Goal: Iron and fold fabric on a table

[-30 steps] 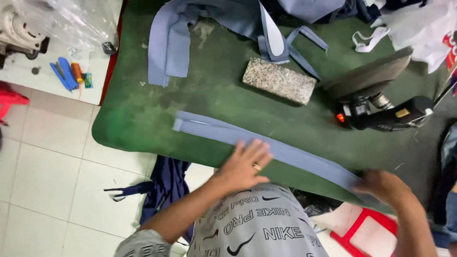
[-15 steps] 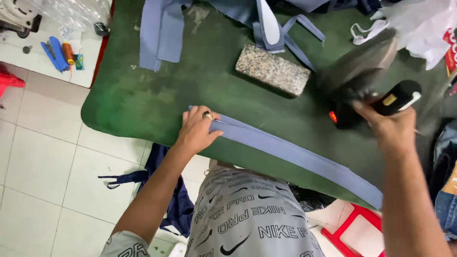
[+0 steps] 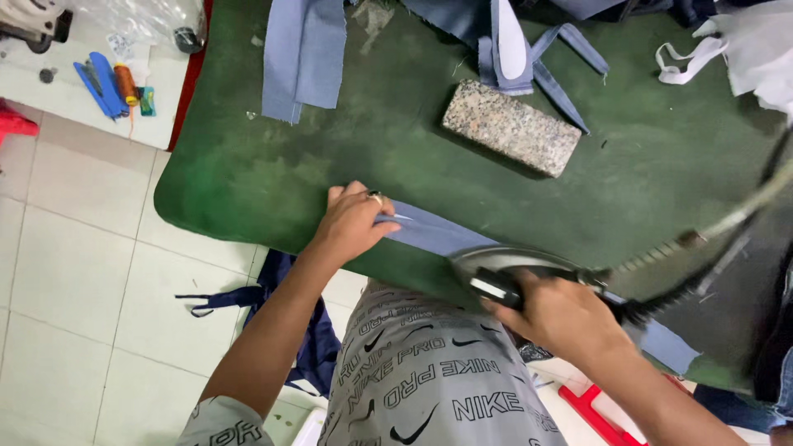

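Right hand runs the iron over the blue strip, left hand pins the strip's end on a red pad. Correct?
Not quite. The head view shows the pad is green, not red. The rest holds: right hand grips the iron on the blue strip, left hand pins its end.

Green pressing table: matt felt-like cloth cover, worn and blotchy; blue strip on it is smooth woven cloth, matt. Iron has a dull grey metal body with a black plastic handle; stone block is speckled granite, rough. Floor tiles smooth, slightly glossy ceramic.
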